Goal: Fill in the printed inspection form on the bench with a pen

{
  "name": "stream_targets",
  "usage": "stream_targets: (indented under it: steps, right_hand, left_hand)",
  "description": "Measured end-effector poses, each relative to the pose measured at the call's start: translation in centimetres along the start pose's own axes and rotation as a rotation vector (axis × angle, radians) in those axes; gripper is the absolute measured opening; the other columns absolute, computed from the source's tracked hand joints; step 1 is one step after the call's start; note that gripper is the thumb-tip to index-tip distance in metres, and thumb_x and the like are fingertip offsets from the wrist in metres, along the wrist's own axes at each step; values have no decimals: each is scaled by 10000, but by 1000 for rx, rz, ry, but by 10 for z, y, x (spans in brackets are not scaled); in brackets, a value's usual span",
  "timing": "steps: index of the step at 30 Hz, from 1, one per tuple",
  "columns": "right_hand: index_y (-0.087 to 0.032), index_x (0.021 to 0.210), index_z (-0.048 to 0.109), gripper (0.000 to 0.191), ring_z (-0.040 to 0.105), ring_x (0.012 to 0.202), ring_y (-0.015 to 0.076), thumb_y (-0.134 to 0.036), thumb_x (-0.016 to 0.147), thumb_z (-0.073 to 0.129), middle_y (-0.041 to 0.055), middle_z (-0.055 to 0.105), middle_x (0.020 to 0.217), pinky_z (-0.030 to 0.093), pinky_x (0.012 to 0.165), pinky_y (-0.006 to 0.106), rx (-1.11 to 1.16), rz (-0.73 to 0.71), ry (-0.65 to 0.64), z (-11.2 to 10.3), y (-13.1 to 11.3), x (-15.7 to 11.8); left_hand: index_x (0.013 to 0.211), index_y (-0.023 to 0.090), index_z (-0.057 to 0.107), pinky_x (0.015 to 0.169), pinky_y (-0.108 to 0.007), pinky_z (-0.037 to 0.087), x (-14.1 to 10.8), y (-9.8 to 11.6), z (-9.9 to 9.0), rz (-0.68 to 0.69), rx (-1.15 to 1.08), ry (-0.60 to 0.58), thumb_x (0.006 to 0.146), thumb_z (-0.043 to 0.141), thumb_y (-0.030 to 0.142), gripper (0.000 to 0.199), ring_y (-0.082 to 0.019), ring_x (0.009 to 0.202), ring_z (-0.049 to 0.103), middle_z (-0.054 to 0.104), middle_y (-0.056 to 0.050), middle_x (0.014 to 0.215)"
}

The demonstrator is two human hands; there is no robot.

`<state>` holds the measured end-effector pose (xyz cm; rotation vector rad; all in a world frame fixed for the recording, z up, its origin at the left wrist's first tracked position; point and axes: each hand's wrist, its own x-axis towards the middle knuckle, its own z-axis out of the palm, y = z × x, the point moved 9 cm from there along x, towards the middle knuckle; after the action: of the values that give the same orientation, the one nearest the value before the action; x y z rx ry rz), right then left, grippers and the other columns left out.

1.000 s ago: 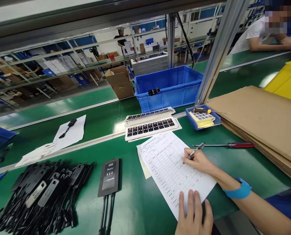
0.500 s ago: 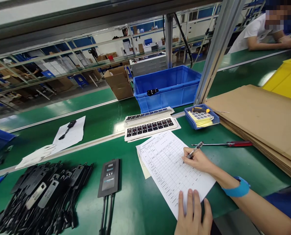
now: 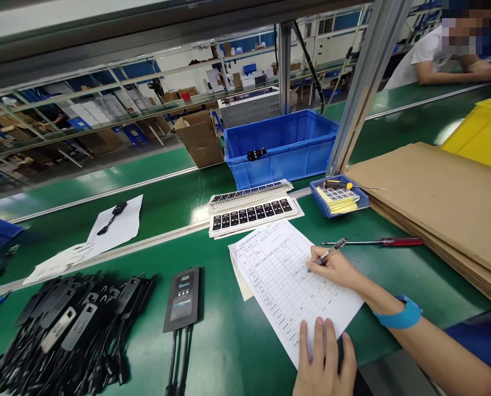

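Right hand (image 3: 338, 269) was closed around a pen (image 3: 326, 254), tip down on the printed form (image 3: 288, 283), roughly mid-sheet. Left hand (image 3: 324, 363) lay open, flat, fingers pressing the form's near edge at 6 o'clock. Form sat on the green bench (image 3: 229, 341), centre-right. Label sheets (image 3: 253, 208) just beyond it at 12 o'clock. Red-handled screwdriver (image 3: 377, 242) at 2 o'clock, apart from the form. Black controller unit (image 3: 183, 300) at 9 o'clock, pile of black parts (image 3: 67, 324) further left. Blue wrist strap (image 3: 398, 318) on right wrist.
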<state>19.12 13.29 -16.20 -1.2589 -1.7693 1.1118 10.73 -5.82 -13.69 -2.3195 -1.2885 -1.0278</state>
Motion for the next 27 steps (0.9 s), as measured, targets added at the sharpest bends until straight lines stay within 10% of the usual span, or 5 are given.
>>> stream_targets:
  steps: [27]
  right_hand:
    - [-234, 594, 312, 337, 322, 539, 125, -339, 776, 574, -57, 341, 538, 267, 520, 269, 33, 21, 19, -3, 3, 1]
  left_hand:
    - [1014, 232, 710, 1123, -517, 331, 0, 0, 0, 11, 16, -18, 920, 541, 233, 193, -261, 1160, 613, 733, -83, 1072]
